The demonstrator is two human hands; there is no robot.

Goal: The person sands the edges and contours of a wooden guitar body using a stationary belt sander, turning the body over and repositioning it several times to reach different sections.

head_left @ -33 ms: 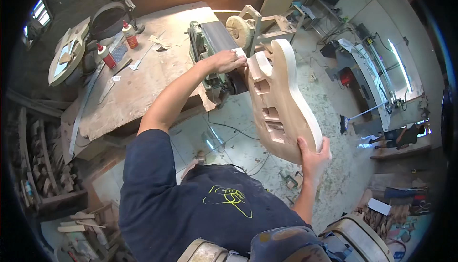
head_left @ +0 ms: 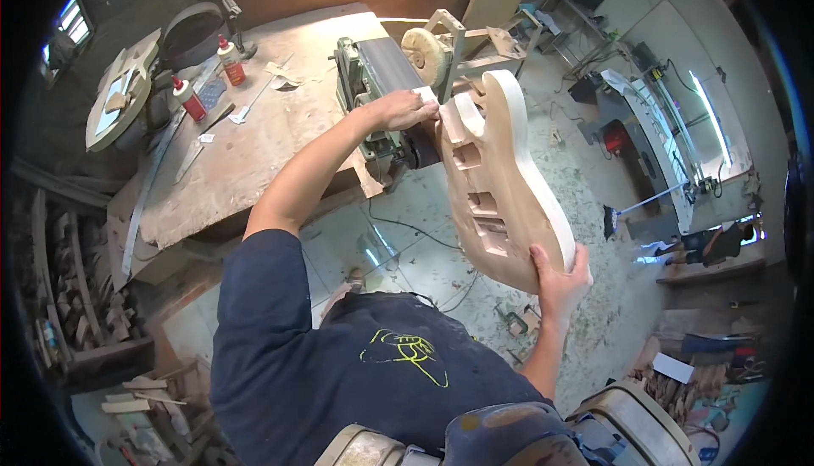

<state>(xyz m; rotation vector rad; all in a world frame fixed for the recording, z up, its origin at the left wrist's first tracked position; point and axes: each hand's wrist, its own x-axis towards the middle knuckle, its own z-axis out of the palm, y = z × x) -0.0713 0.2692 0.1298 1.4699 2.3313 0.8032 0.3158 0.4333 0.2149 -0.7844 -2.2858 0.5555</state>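
Both hands gripping one guitar body

Belt sander crowds the guitar body; floor side open.

Dusty wooden worktop: green belt sander at its right end, two red glue bottles at left, paper scraps between. Floor strewn with sawdust.
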